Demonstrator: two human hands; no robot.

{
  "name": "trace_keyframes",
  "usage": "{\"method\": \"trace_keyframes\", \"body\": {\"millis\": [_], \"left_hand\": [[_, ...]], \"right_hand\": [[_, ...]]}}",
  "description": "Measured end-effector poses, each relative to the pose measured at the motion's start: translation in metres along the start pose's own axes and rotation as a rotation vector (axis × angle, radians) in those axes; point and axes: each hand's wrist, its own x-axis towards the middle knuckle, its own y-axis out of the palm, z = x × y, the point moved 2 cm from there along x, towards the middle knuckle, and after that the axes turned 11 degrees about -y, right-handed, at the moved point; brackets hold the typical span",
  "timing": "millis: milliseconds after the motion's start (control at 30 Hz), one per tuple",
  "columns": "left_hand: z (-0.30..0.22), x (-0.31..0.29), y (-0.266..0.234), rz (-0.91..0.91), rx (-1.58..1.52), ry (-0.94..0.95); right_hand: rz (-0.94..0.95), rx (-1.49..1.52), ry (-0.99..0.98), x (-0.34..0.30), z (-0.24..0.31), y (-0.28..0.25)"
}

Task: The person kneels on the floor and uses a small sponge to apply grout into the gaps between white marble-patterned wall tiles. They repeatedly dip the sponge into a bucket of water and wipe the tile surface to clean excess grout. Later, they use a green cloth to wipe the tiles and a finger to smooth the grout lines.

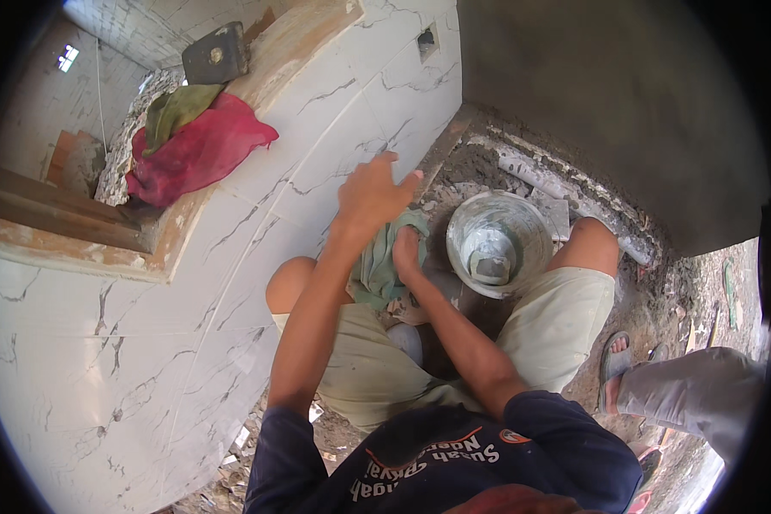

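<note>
My left hand (pixel 373 195) is raised in front of the marble-patterned tile wall (pixel 317 141), its fingers spread and nothing in them. Whether a fingertip touches the tile I cannot tell. Just below it, between my knees, my right hand (pixel 407 250) grips a crumpled green cloth (pixel 375 267), which hangs down beside my left knee. Right of the cloth stands a pale, dirt-smeared bucket (pixel 533 236) with some greyish contents at its bottom.
A red cloth (pixel 201 150) and an olive cloth (pixel 176 111) lie on the opening's wooden frame (pixel 304 38), near a dark box (pixel 216 54). A pale pipe (pixel 565 188) runs along the grey wall's base (pixel 608 111). Another person's sandalled foot (pixel 612 368) is at right.
</note>
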Motion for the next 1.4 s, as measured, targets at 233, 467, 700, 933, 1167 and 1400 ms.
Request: {"method": "trace_keyframes", "body": {"millis": [233,467,700,933,1167,1400], "left_hand": [[0.057,-0.021,-0.069,-0.567,-0.457,-0.038],[0.022,0.0,-0.036,-0.618,-0.499,0.128],[0.019,0.021,-0.014,-0.584,-0.442,0.17],[0.038,0.02,-0.003,-0.586,-0.361,0.217],[0.028,0.024,0.002,-0.534,-0.373,0.216],[0.026,0.03,0.012,-0.527,-0.394,0.219]], "right_hand": [[-0.042,-0.372,-0.971,0.038,0.122,0.087],[-0.559,-1.549,-1.442,0.227,0.181,0.054],[-0.265,-0.294,-0.564,0.226,0.075,0.023],[0.138,-0.371,-1.216,0.185,0.232,0.076],[-0.205,-0.339,-1.042,0.302,0.322,0.023],[-0.248,-0.794,-1.089,0.296,0.251,-0.005]]}}
